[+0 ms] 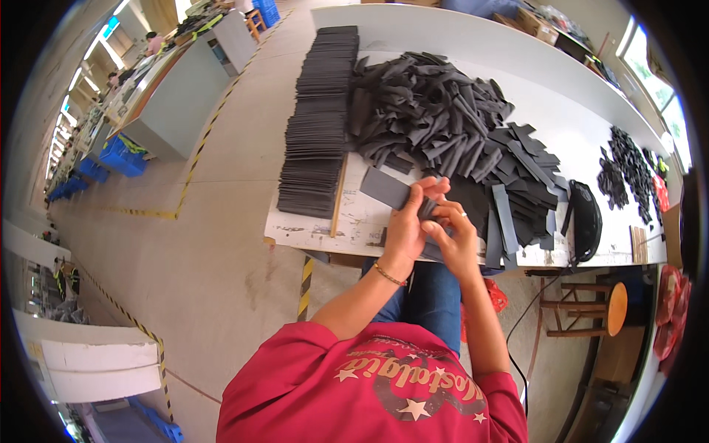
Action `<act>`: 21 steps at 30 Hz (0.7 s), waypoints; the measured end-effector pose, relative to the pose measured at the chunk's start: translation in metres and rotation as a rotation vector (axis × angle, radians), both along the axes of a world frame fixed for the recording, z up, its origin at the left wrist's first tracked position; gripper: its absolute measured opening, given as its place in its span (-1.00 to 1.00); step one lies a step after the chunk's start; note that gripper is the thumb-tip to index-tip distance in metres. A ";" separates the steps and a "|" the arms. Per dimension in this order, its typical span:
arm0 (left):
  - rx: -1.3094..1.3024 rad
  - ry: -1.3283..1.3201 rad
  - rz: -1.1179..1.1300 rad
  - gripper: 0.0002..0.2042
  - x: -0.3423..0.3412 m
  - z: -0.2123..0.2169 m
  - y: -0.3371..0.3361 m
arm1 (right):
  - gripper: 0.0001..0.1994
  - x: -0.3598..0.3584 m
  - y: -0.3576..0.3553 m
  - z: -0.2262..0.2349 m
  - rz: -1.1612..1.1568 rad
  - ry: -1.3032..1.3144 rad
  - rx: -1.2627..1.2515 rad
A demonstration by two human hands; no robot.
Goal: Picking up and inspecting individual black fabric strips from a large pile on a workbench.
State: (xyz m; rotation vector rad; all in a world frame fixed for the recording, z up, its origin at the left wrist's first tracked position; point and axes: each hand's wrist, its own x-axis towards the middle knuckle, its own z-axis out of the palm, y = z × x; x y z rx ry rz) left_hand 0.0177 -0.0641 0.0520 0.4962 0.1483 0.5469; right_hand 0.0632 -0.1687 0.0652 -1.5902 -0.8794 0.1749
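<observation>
A dark grey flat strip [384,187], seemingly fabric, sticks out to the left from between my hands above the table's front edge. My left hand [406,230], with a bracelet at the wrist, is closed around the strip. Curled against it, my right hand [456,238] wears a ring and grips the strip's other end, which is bunched and partly hidden by fingers. Left of my hands a long, tight row of similar strips [316,125] stands along the table edge. Beyond lies a loose heap of rolled dark pieces [428,111], with flatter scattered strips [524,188] to its right.
A wooden stick [340,196] lies beside the row on the white table [303,230]. A black rounded object [587,221] with a cable sits at the right, near small black scraps [635,166]. A wooden stool [617,308] and red bag [496,295] are below.
</observation>
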 end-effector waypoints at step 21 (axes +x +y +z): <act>0.220 -0.200 -0.006 -0.68 0.002 0.017 0.043 | -0.79 -0.002 0.013 0.011 -0.128 0.440 0.331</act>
